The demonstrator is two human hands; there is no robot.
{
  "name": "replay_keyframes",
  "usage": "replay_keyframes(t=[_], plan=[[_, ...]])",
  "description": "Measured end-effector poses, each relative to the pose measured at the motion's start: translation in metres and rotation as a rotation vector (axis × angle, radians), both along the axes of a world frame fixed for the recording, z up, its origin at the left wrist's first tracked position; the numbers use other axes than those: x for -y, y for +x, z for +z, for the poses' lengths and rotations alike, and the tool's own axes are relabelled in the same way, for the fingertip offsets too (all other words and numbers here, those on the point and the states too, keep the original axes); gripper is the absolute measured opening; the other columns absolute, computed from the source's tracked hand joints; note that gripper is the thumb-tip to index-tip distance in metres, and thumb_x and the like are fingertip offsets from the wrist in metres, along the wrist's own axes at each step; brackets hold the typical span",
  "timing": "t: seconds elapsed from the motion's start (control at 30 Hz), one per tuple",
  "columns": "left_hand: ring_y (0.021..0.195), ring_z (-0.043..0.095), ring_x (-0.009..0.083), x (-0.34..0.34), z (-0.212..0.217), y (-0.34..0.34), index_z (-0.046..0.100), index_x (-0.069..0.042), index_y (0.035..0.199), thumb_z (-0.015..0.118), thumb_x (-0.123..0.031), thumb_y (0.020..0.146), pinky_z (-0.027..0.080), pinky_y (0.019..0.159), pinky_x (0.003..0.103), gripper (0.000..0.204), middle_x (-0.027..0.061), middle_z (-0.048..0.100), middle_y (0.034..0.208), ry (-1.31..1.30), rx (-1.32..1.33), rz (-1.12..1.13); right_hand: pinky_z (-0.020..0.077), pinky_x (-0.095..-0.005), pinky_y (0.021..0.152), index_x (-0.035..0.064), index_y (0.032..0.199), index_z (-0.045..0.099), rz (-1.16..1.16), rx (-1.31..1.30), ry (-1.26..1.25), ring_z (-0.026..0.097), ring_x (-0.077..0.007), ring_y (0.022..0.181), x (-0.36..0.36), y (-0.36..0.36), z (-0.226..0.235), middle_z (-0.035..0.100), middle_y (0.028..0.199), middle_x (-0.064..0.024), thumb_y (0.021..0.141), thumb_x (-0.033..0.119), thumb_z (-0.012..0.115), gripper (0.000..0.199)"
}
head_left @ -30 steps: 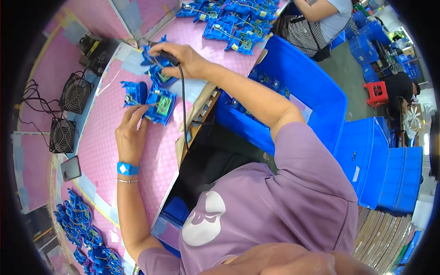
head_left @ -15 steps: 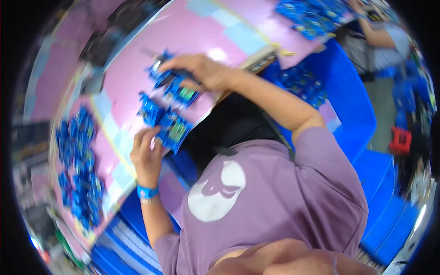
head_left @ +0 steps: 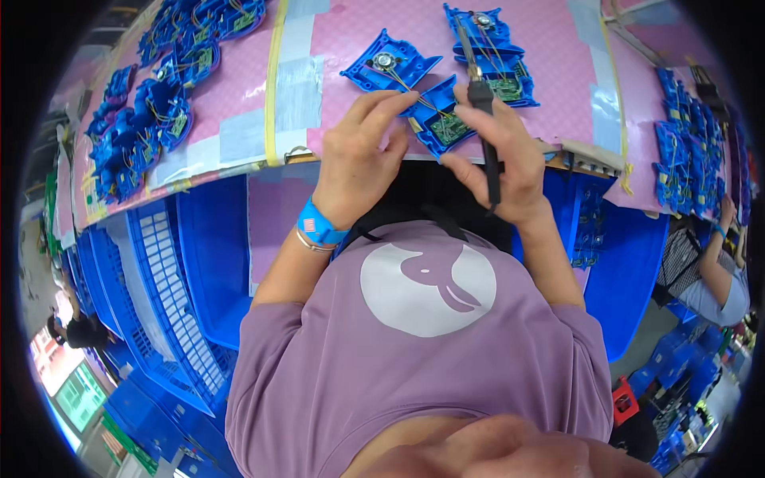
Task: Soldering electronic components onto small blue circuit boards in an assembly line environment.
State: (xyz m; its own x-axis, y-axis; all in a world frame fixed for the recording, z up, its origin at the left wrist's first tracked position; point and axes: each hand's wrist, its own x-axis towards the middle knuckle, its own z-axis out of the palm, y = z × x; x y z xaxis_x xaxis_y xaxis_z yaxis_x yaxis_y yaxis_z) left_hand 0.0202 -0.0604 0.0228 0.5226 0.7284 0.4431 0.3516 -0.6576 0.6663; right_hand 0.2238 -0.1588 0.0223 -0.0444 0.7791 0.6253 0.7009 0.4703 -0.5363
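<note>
My right hand (head_left: 518,171) grips a soldering iron (head_left: 483,97) by its black handle, the metal tip pointing away from me. My left hand (head_left: 362,151) is held with thumb and fingers apart, its index fingertip at the thin wires of a blue plastic housing. One half of that housing (head_left: 390,72) carries a round silver part; the other half (head_left: 426,139), near the table edge, holds a green circuit board (head_left: 449,129). Beyond the iron lies a second opened blue housing (head_left: 522,86), with a similar round part, wires and board.
More blue housings (head_left: 179,68) cover the table's left; others (head_left: 681,151) lie at the far right. The pink table (head_left: 351,24) has taped strips. Blue bins (head_left: 215,247) stand under its front edge, one at right with small boards (head_left: 590,231). Another person's arm (head_left: 721,275) shows at right.
The view has turned, and the table edge now runs across in front of me. My right hand has come nearer the front housing with the iron. My left fingers have shifted to its wires.
</note>
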Motion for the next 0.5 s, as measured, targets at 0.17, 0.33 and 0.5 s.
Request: replay_keyframes(t=[0.17,0.33,0.5], plan=[[0.053,0.054,0.0035,-0.011,-0.001,-0.017,0.071,-0.004,0.119,0.071,0.002,0.083,0.046,0.053,0.023,0.036,0.0071,0.077,0.106,-0.405,0.081,0.178,0.0469,-0.0439,0.108,0.0023,0.140,0.053,0.035,-0.062,-0.030,0.058,-0.0415,0.130,0.001,-0.004,-0.016,0.060,0.140,-0.0252,0.076,0.009,0.086,0.072],[0.052,0.050,-0.0006,-0.006,-0.016,-0.018,0.072,-0.004,0.120,0.068,0.002,0.086,0.043,0.050,0.022,0.035,0.0057,0.077,0.098,-0.551,0.273,0.021,0.0412,-0.0458,0.114,0.0016,0.140,0.051,0.174,-0.114,-0.103,0.054,-0.0392,0.136,-0.014,-0.001,-0.013,0.055,0.146,-0.0261,0.072,0.003,0.082,0.075],[0.052,0.059,0.0073,-0.029,-0.002,-0.018,0.072,-0.011,0.122,0.070,0.003,0.084,0.048,0.053,0.026,0.041,0.0061,0.072,0.085,-0.253,0.115,0.121,0.0393,-0.0473,0.116,0.0014,0.143,0.046,0.194,-0.157,-0.104,0.052,-0.0391,0.138,-0.010,-0.002,-0.019,0.051,0.148,-0.0284,0.072,0.004,0.081,0.079]])
